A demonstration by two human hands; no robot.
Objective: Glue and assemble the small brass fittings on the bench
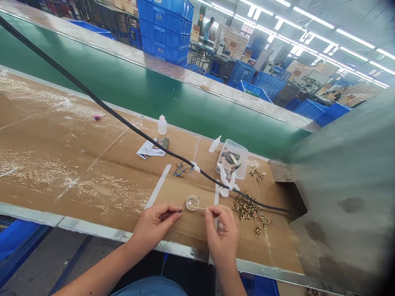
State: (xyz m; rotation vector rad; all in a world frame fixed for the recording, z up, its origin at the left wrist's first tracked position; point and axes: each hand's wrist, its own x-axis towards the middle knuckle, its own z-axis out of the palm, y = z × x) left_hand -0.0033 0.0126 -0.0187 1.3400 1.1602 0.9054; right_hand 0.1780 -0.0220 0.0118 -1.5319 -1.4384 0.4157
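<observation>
My right hand (222,230) pinches a thin pale stick (197,207), whose far end lies over a small round clear dish (191,202). Left of that dish, my left hand (156,224) is closed in a pinch. A tiny dark piece (180,211) shows at its fingertips, too small to name. Several small brass-coloured parts (247,206) are heaped to the right of my right hand. Beyond the dish lies a small group of blue and brass parts (181,169).
A black cable (123,119) crosses above the cardboard-covered bench (101,181). Behind stand a white bottle (162,125), a second squeeze bottle (215,144) lying tilted, and a clear plastic tub (243,150) holding cloth. A metal panel (345,185) rises at right. Blue crates (165,31) stand beyond the green belt.
</observation>
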